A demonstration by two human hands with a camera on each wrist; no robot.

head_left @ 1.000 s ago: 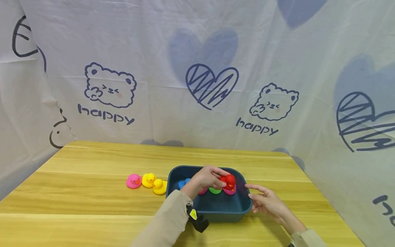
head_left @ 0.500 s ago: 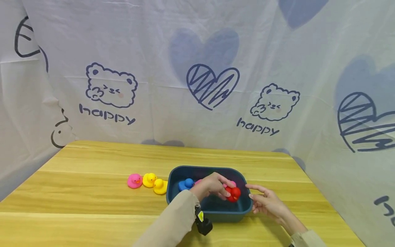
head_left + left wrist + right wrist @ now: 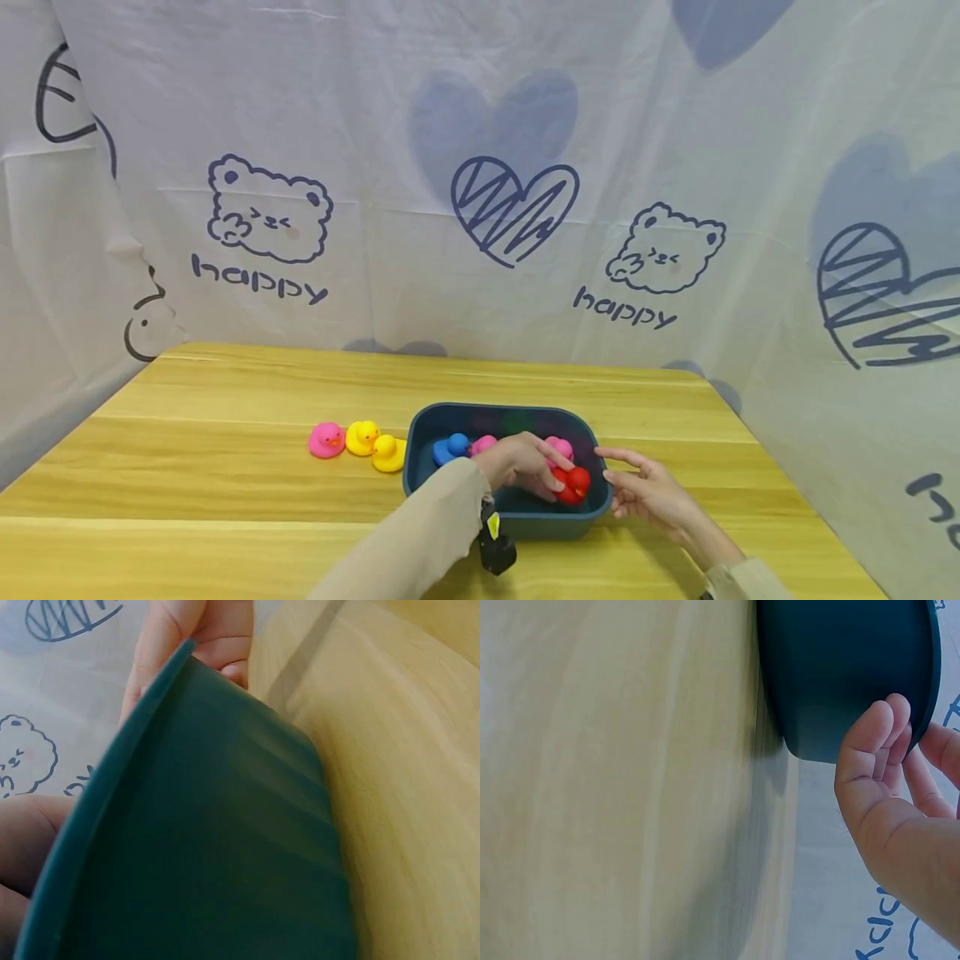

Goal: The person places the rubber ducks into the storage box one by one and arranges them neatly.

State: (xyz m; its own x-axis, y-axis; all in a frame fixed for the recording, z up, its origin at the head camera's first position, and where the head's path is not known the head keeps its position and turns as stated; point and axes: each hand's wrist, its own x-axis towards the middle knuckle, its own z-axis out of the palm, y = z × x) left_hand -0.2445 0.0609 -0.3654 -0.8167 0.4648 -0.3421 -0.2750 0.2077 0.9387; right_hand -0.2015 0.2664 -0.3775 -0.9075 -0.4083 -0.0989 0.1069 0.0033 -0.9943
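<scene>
Box (image 3: 525, 528) on a table (image 3: 187, 492): the left hand (image 3: 527, 461) grips a red duck (image 3: 576, 483) inside, just left of the right hand (image 3: 651, 493), which holds the rim (image 3: 547, 517) from outside; 1 pink duck (image 3: 326, 441) and 2 yellow ducks (image 3: 363, 439) sit left.

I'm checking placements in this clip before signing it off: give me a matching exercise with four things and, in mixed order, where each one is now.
Things
1. Red duck
2. Blue duck
3. Yellow ducks
4. Right hand

Places
A. On the table, just left of the bin
B. At the bin's right end, fingers by the rim
C. In the fingers of the left hand
D. Inside the bin, toward its left end, in no hand

Right pairs: 1-C, 2-D, 3-A, 4-B
</scene>
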